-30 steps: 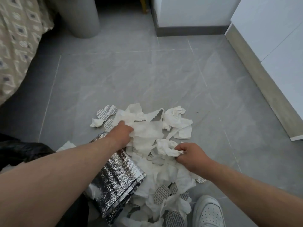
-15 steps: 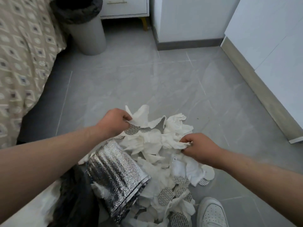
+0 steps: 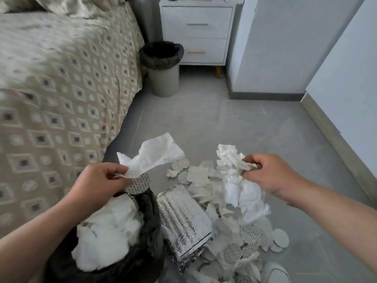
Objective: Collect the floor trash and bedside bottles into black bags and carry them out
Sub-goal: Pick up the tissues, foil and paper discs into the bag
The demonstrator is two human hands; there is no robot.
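Head view. The left hand [image 3: 100, 181] pinched a crumpled white paper tissue sheet [image 3: 152, 155] between thumb and fingers, together with a round white pad printed with grey lines [image 3: 138, 183]; both were held just above the open black plastic bag [image 3: 142, 260]. The bag stood beside the bed and already contained white tissue wads [image 3: 106, 233]. The right hand [image 3: 269, 174] was closed around a bunch of crumpled white tissues [image 3: 236, 176] that hung down from it, to the right of the bag. A silver foil padded pouch [image 3: 183, 223] lay touching the bag's right side. The remaining floor trash pile of torn tissues and round printed pads [image 3: 234, 242] lay to the right of the pouch.

The bag's lower part was cut off by the frame edge, and its inner depth could not be made out. A white shoe [image 3: 275, 272] was partly cut off beyond the pile.

The surface was a grey tiled floor [image 3: 224, 119]. A bed with a beige diamond-patterned cover [image 3: 61, 88] stood left of the bag. Behind the bag stood a grey cylindrical bin with a black liner [image 3: 163, 68] and a white two-drawer nightstand [image 3: 195, 31].
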